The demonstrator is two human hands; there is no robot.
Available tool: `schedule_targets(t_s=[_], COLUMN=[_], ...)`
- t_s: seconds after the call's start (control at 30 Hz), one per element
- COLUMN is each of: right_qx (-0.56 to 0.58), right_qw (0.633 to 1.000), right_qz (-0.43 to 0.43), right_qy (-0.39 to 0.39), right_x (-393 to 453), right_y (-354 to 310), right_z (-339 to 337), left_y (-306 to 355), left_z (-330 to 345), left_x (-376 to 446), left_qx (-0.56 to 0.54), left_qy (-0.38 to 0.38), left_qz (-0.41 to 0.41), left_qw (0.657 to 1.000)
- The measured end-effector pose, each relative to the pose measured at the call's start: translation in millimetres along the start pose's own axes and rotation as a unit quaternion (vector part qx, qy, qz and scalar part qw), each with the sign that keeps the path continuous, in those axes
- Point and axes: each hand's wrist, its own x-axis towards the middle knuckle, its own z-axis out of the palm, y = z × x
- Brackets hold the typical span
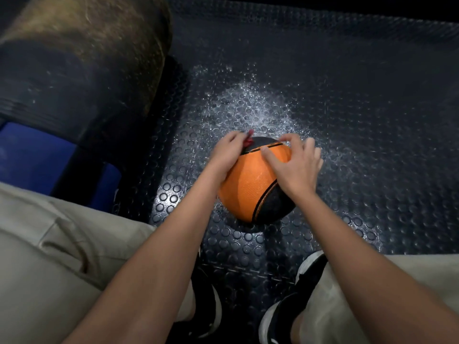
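Basketball (250, 184) gripped by our right hand (295, 167), our left hand (227, 155) pinching a red thing (248, 140) against its far top, probably needing steady pressure next.

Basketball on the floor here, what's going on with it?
A seated person bends over an orange and black basketball that rests on a wet, studded floor mat. The left hand pinches a small red thing against the top of the ball; it is too blurred to tell what it is. The right hand grips the ball from the other side, with the thumb on the orange panel.
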Motion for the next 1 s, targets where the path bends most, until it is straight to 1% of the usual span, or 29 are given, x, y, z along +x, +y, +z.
schedule_targets(t_s=[0.07, 0.1, 0.13, 0.23, 0.3, 0.37, 0.4, 0.47, 0.5, 0.57, 0.63, 0.67, 0.73, 0.8, 0.83, 0.9, 0.93, 1.0], right_qx=[0.021, 0.039, 0.054, 0.087, 0.097, 0.099, 0.096, 0.091, 0.091, 0.096, 0.089, 0.078, 0.058, 0.07, 0.076, 0.068, 0.064, 0.065], right_qw=[1.0, 0.999, 0.998, 0.995, 0.994, 0.993, 0.993, 0.993, 0.993, 0.994, 0.996, 0.997, 0.998, 0.998, 0.997, 0.997, 0.997, 0.996], right_qz=[-0.012, -0.014, -0.017, -0.033, -0.039, -0.045, -0.05, -0.051, -0.047, -0.033, -0.021, -0.021, -0.018, -0.003, -0.007, -0.038, -0.05, -0.065], right_qy=[-0.004, -0.005, -0.004, -0.021, -0.038, -0.049, -0.055, -0.062, -0.062, -0.049, -0.018, -0.003, 0.007, -0.006, -0.012, -0.006, -0.002, 0.0], right_x=[-2.3, -4.5, -6.8, -8.0, -7.4, -8.8, -9.6, -11.4, -12.5, -13.9, -14.8, -14.8, -13.6, -13.5, -14.3, -17.6, -18.8, -20.2], right_y=[2.6, 3.7, 4.6, 4.7, 3.0, -0.5, -2.2, -3.7, -3.1, -0.4, -0.7, -2.0, -5.9, -6.0, -3.9, 2.1, 4.3, 6.3], right_z=[3.5, 5.4, 6.9, 6.2, 5.6, 5.9, 6.1, 6.0, 5.7, 5.2, 5.0, 5.7, 5.9, 5.0, 4.5, 3.9, 4.1, 4.8], left_y=[13.0, 14.9, 12.1, -9.1, -23.6, -35.9, -42.7, -50.5, -51.5, -41.2, -21.7, -10.3, 6.9, 8.8, 5.2, -7.6, -17.3, -37.6], left_z=[6.0, 7.0, 6.7, -0.9, -8.6, -16.4, -18.4, -18.9, -16.5, -10.5, -1.5, 2.8, 8.2, 6.7, 3.8, -3.0, -7.5, -15.4], left_x=[2.4, 2.3, 2.7, 6.4, 7.6, 3.7, 2.5, 0.4, 1.1, 0.3, -2.3, -4.1, -3.5, 3.1, 6.5, 7.9, 6.6, -2.9], left_qx=[0.121, 0.152, 0.155, 0.073, -0.015, -0.107, -0.137, -0.168, -0.161, -0.099, 0.015, 0.071, 0.153, 0.179, 0.17, 0.102, 0.05, -0.052], left_qy=[-0.01, -0.002, 0.011, 0.039, 0.028, 0.003, 0.002, 0.014, 0.026, 0.041, 0.052, 0.049, 0.022, -0.01, -0.019, -0.027, -0.034, -0.056], left_qz=[0.064, 0.079, 0.081, 0.029, -0.033, -0.092, -0.113, -0.135, -0.135, -0.104, -0.031, 0.006, 0.056, 0.072, 0.072, 0.047, 0.016, -0.069], left_qw=[0.991, 0.985, 0.985, 0.996, 0.999, 0.99, 0.984, 0.976, 0.977, 0.989, 0.998, 0.996, 0.986, 0.981, 0.983, 0.993, 0.998, 0.995])
